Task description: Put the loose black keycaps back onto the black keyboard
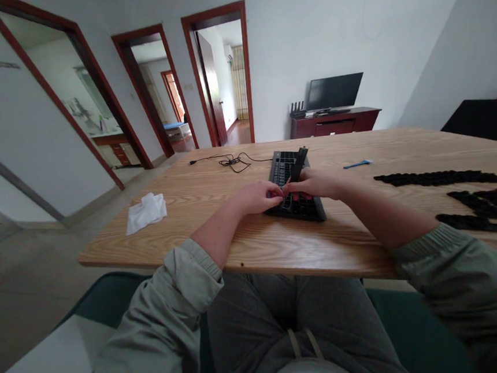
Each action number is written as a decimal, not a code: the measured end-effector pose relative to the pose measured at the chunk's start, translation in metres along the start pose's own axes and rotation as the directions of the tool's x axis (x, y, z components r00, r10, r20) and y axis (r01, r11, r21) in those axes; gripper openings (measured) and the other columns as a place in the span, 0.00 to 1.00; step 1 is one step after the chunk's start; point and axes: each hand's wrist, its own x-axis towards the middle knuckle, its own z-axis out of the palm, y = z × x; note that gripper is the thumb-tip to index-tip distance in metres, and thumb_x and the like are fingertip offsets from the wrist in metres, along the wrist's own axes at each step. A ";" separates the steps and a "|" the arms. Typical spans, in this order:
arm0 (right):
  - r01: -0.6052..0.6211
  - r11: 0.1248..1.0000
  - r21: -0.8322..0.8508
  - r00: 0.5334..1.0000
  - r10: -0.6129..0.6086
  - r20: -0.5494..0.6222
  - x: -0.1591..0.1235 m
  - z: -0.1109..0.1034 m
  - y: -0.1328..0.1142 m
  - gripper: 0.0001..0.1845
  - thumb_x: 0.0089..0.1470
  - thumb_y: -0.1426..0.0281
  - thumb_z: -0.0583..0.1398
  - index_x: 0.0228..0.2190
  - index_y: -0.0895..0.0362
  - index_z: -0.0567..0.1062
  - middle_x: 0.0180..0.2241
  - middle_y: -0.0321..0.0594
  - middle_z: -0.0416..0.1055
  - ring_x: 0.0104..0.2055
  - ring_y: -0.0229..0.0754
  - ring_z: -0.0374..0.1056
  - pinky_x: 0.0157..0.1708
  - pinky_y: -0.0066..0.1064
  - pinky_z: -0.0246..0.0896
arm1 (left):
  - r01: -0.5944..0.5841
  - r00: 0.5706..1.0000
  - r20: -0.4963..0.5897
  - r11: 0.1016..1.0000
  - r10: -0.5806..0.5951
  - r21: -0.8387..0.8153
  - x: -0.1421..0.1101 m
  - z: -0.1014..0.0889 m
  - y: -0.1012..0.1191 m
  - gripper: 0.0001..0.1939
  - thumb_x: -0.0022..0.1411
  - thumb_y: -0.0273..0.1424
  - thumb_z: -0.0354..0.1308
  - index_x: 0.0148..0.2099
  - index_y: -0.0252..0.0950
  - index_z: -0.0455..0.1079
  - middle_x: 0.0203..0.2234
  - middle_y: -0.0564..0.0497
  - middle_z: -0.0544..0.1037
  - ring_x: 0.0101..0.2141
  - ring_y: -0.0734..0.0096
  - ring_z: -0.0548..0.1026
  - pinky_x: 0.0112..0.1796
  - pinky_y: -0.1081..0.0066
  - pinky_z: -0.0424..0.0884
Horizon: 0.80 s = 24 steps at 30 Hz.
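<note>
A black keyboard (280,172) lies on the wooden table in front of me, turned at an angle. Over its middle, my right hand (307,183) is closed round a dark bar-shaped object (299,163) that points up and away; its exact kind is unclear. My left hand (261,197) meets the right one above the keys, its fingers pinched together. Whatever sits between the left fingertips is too small to make out. Both hands hide part of the keys.
A coiled cable (233,161) runs left from the keyboard. White tissue (147,211) lies on the table (209,236) at the left. To the right are a blue brush-like tool (357,164) and several black, bumpy strips (437,178). A television (336,92) stands beyond.
</note>
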 end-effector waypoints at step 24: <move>0.035 0.999 0.032 0.992 -0.031 -0.119 -0.042 0.021 0.021 0.26 0.55 0.47 0.58 0.31 0.59 0.76 0.23 0.39 0.71 0.20 0.34 0.61 0.18 0.28 0.56 | 0.043 0.997 0.064 0.997 -0.039 -0.065 0.004 0.005 0.001 0.12 0.55 0.26 0.55 0.41 0.35 0.75 0.31 0.53 0.77 0.31 0.74 0.72 0.33 0.74 0.68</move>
